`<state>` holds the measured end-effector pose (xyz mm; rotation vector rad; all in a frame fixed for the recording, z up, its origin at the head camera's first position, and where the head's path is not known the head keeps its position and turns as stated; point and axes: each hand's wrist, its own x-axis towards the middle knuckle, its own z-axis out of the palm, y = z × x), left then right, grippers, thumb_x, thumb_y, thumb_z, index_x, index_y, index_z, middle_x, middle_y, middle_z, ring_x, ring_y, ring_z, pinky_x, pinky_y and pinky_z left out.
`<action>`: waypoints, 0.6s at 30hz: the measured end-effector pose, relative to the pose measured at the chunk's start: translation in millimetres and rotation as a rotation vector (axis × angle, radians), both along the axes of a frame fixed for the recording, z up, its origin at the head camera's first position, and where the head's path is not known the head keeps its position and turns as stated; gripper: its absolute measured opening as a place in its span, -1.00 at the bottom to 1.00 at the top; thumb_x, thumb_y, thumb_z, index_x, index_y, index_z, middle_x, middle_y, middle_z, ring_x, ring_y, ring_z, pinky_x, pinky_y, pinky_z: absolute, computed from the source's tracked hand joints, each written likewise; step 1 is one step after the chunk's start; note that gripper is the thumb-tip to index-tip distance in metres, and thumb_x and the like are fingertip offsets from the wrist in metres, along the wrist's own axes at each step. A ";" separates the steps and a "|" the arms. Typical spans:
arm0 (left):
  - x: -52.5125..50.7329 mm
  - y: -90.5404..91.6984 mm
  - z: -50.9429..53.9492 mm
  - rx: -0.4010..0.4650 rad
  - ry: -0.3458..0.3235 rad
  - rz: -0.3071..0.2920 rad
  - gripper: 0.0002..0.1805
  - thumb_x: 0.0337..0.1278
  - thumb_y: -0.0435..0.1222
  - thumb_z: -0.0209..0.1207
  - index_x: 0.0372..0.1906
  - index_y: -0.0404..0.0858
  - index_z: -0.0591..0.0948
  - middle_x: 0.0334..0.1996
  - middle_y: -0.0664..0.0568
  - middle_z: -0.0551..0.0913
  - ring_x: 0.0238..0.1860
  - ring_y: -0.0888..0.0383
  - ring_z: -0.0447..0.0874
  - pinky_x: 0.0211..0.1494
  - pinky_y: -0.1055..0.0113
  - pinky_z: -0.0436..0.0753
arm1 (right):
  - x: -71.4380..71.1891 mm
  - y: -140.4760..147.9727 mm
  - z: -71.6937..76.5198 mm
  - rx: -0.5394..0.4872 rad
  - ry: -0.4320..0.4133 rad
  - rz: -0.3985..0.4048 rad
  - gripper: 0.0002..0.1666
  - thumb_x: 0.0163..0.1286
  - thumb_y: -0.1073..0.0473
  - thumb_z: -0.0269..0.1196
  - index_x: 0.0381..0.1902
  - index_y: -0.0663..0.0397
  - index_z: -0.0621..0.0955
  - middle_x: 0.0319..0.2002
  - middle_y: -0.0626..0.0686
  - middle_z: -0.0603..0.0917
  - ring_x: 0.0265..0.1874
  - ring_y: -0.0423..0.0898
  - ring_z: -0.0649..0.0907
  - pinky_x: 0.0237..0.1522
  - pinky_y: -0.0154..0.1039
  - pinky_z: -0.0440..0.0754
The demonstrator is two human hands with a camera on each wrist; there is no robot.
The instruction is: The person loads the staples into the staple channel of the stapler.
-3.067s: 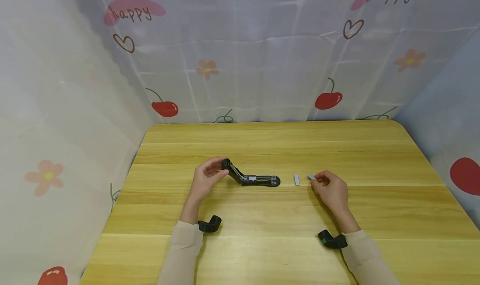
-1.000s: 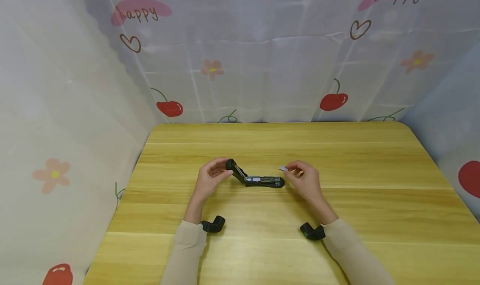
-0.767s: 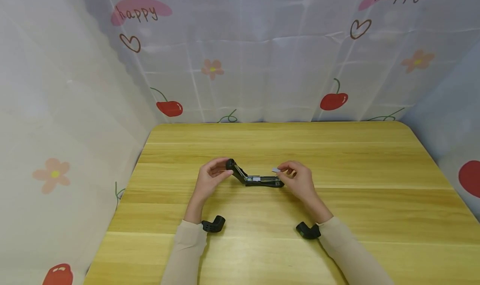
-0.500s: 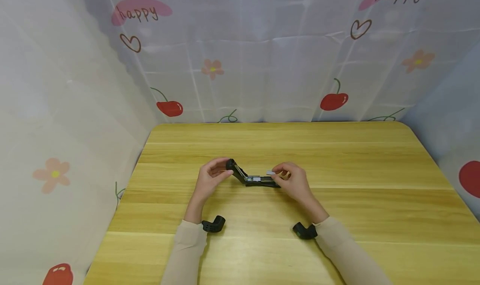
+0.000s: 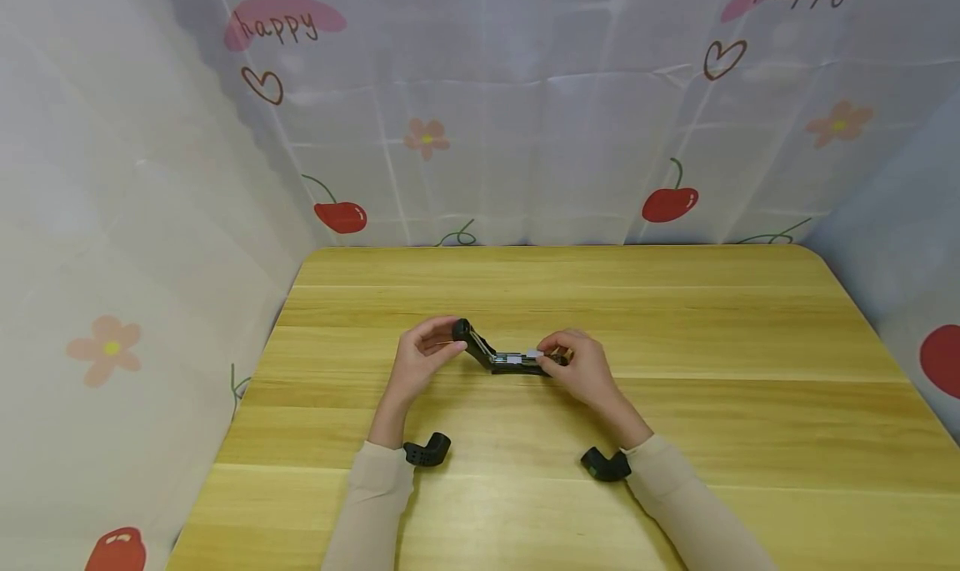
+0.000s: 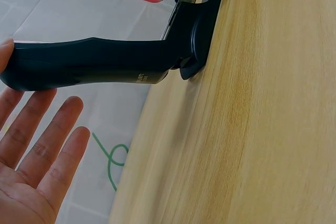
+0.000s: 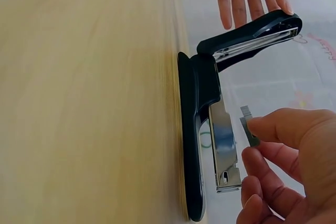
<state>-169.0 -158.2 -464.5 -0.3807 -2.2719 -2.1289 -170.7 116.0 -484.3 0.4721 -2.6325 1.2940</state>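
A black stapler (image 5: 528, 370) lies on the table with its top arm swung up and back to the left. My left hand (image 5: 420, 360) pinches the raised end of that arm; in the left wrist view the thumb and index finger hold it while the other fingers (image 6: 43, 153) stretch out below. Between thumb and fingers of my right hand (image 5: 587, 373) is a small grey staple strip (image 7: 251, 131). It hovers just over the metal magazine (image 7: 224, 142), apart from it in the right wrist view.
The wooden table (image 5: 495, 438) runs back to a printed curtain (image 5: 517, 154). Another curtain (image 5: 112, 246) hangs along the left side. A black wrist camera (image 5: 428, 450) sits at the left wrist and a second camera (image 5: 606, 464) at the right.
My right hand has brought the staple strip leftward from the table and lowered it over the stapler. A second strip, seen earlier on the table, is out of sight. The left hand keeps its hold.
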 end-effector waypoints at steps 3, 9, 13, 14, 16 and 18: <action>-0.4 0.1 -0.4 -0.001 -0.003 0.000 -0.57 0.16 -0.43 0.29 0.15 -0.40 0.57 -0.01 -0.35 0.62 -0.08 0.22 0.65 0.01 0.43 0.66 | 0.1 -0.6 -0.4 0.017 0.001 0.001 -0.90 0.16 0.27 0.43 -0.33 0.07 0.73 -0.38 0.00 0.70 -0.39 -0.11 0.56 -0.34 -0.25 0.52; -0.2 0.3 0.3 0.000 -0.004 0.001 -0.57 0.15 -0.43 0.29 0.15 -0.40 0.57 0.00 -0.36 0.62 -0.08 0.22 0.65 0.01 0.43 0.66 | -0.1 -1.6 -1.1 0.049 0.017 -0.004 -0.90 0.13 0.27 0.44 -0.35 0.07 0.74 -0.40 -0.01 0.70 -0.40 -0.10 0.56 -0.33 -0.23 0.51; -0.1 0.6 0.5 0.004 -0.001 -0.001 -0.57 0.15 -0.43 0.29 0.15 -0.40 0.57 0.00 -0.36 0.62 -0.07 0.17 0.65 0.01 0.42 0.66 | -0.7 -1.9 -1.5 0.068 0.018 -0.005 -0.89 0.12 0.26 0.45 -0.35 0.05 0.74 -0.41 -0.02 0.70 -0.39 -0.09 0.57 -0.31 -0.20 0.51; 0.1 0.6 0.6 0.005 0.000 0.000 -0.57 0.15 -0.43 0.29 0.15 -0.40 0.57 -0.01 -0.36 0.62 -0.07 0.16 0.65 0.01 0.42 0.66 | -0.9 -1.9 -1.5 0.072 0.014 -0.006 -0.89 0.12 0.26 0.46 -0.35 0.04 0.74 -0.41 -0.02 0.70 -0.39 -0.09 0.57 -0.30 -0.20 0.51; 0.4 0.7 0.9 0.008 0.002 -0.001 -0.57 0.15 -0.43 0.29 0.14 -0.40 0.57 -0.01 -0.36 0.62 -0.07 0.14 0.65 0.01 0.42 0.66 | -1.3 -2.0 -1.5 0.082 0.008 -0.005 -0.88 0.12 0.26 0.46 -0.35 0.03 0.74 -0.40 -0.02 0.70 -0.38 -0.09 0.57 -0.29 -0.19 0.51; 0.7 0.8 1.2 0.008 0.002 -0.001 -0.57 0.14 -0.44 0.30 0.14 -0.41 0.57 -0.01 -0.36 0.62 -0.07 0.13 0.65 0.01 0.41 0.67 | -1.7 -2.1 -1.6 0.093 0.006 -0.005 -0.88 0.11 0.24 0.46 -0.35 0.03 0.74 -0.39 -0.02 0.70 -0.37 -0.09 0.57 -0.27 -0.19 0.50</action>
